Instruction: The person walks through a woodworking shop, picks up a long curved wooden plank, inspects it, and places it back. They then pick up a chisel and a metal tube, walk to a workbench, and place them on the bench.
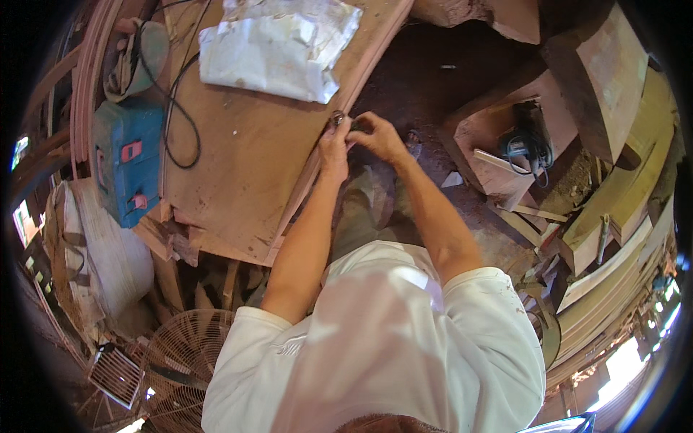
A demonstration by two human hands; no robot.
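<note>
At the right edge of the wooden workbench [238, 173], my two hands are close together. My left hand [333, 153] is closed around a small dark object with a shiny round end [338, 117], which pokes out above the fingers; its kind is too small to make out. My right hand [380, 137] reaches in from the right with bent fingers, its thumb and fingertips drawn together beside the left hand. Whatever lies between those fingertips is hidden. A crumpled white sack [278, 54] lies on the bench just beyond my hands.
On the bench's left side stand a blue toolbox [130, 162] with red latches and a black cable [173, 115]. A wire-caged fan [184, 361] is at the lower left. To the right are big wooden blocks [606, 79], a corded power tool [523, 150] and stacked planks [613, 209].
</note>
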